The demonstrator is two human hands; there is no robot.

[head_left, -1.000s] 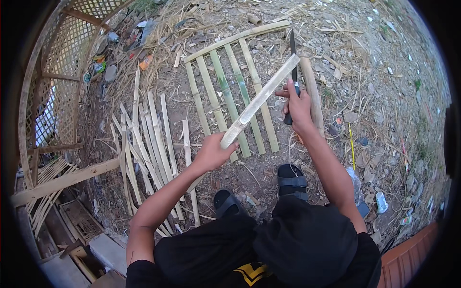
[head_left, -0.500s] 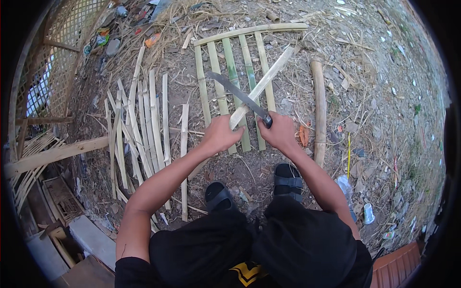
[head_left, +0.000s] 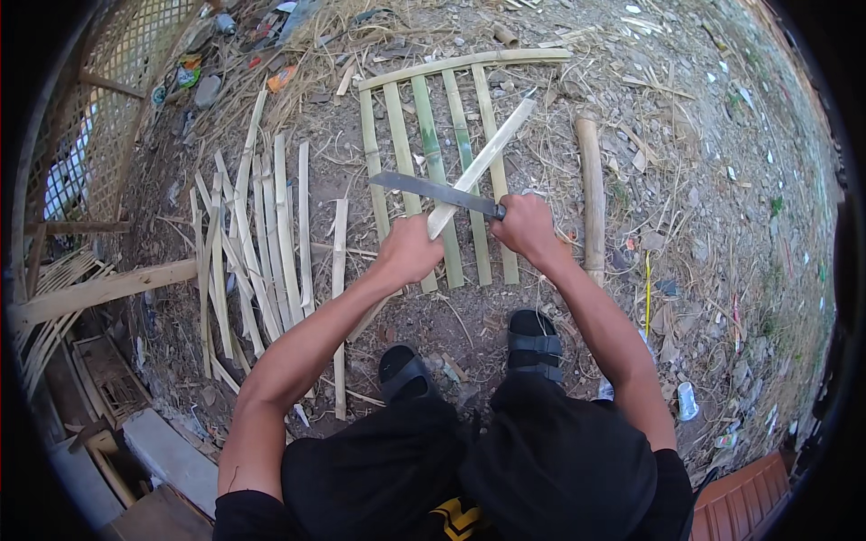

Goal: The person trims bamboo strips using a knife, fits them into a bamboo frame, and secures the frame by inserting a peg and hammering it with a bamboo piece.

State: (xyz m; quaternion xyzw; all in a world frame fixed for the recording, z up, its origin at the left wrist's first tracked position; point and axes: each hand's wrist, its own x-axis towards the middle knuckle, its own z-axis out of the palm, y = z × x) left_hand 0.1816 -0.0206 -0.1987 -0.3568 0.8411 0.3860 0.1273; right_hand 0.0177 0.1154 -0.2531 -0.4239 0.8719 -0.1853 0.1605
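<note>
My left hand (head_left: 411, 250) is closed round the near end of a pale bamboo strip (head_left: 494, 153), which slants up and away to the right. In my right hand (head_left: 528, 225) is the dark handle of a long machete (head_left: 424, 187). Its grey blade points left and crosses the strip a little beyond my left hand. Beneath them on the ground lie several greenish bamboo slats (head_left: 433, 149), side by side, their far ends at a crosswise bamboo strip (head_left: 460, 62).
Several split bamboo strips (head_left: 284, 225) lie at the left, near a wooden beam (head_left: 108, 291). A round bamboo pole (head_left: 591, 189) lies to the right. A plastic cup (head_left: 687, 401) is on the littered dirt, and a reddish-brown plastic stool (head_left: 744, 505) stands at lower right.
The machete has swung: its tip has come nearer to me and the blade lies flatter across the strip. My right hand has moved slightly away from me. My left hand keeps its hold.
</note>
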